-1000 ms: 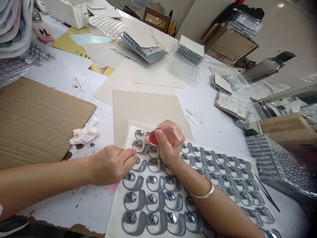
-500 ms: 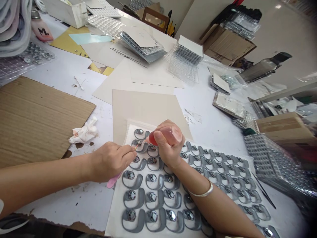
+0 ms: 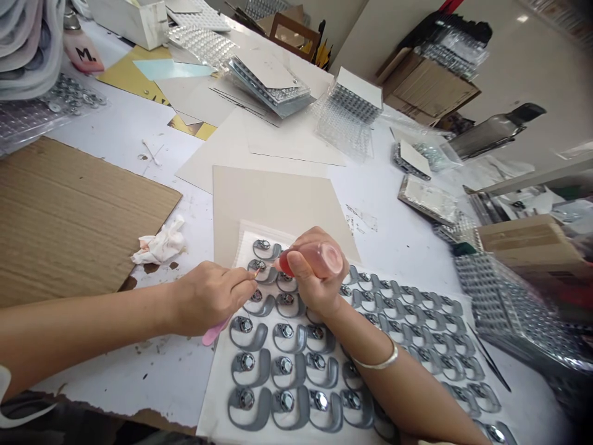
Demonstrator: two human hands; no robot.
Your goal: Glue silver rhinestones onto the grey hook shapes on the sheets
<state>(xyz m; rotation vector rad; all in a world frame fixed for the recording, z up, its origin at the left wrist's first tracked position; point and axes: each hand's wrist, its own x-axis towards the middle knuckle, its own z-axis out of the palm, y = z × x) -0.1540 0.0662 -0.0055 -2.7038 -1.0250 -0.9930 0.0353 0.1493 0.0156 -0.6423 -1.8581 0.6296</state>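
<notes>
So, left hand (image 3: 210, 298) in a narrow pinch on a thin stick (image 3: 251, 275), its tip right at a round silver stud (image 3: 257, 265) set in a grey curved piece (image 3: 265, 276), with a pink strip (image 3: 213, 334) poking out below the fingers. Right hand (image 3: 315, 266) wrapped closed around a small pinkish squeeze bottle (image 3: 320, 258), nozzle tilted down-left, just beside the stick's tip. Both hands over the top left of a white backing sheet (image 3: 215, 395) laid with rows of those pieces, running off the bottom of the view. A strip of white tabletop (image 3: 139, 364) between the sheet's left edge and a torn front edge. Farther left, a cardboard sheet (image 3: 78, 216) and crumpled tissue (image 3: 157, 248); behind, a beige card (image 3: 278, 204); right, clear trays of studs (image 3: 504, 309).
</notes>
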